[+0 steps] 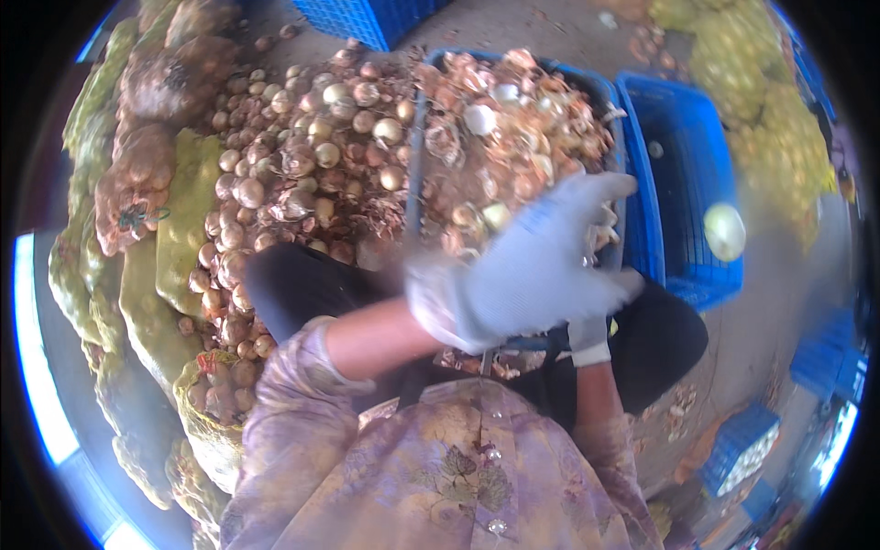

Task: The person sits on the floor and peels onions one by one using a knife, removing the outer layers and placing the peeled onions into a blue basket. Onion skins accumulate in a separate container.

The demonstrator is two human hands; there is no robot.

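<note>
My left hand (543, 254), in a pale grey-white knit glove, reaches across in front of me with thumb and fingers spread and nothing between them. Under it is my right hand (589, 337), also gloved; its fingers are mostly hidden, so what they hold cannot be seen. A peeled pale onion (725, 232) shows against the right rim of a blue plastic crate (687, 172), touched by neither hand and seemingly in the air. Beneath my hands, a blue-rimmed tub (414, 172) is heaped with onion skins (522, 130) and a few pale onion pieces.
Unpeeled onions (302, 151) lie in a large pile to the left. Full mesh sacks (185, 220) line the left side, and more yellow sacks (777, 137) stand at far right. Another blue crate (375, 17) is ahead; a crate of white produce (742, 450) sits behind right.
</note>
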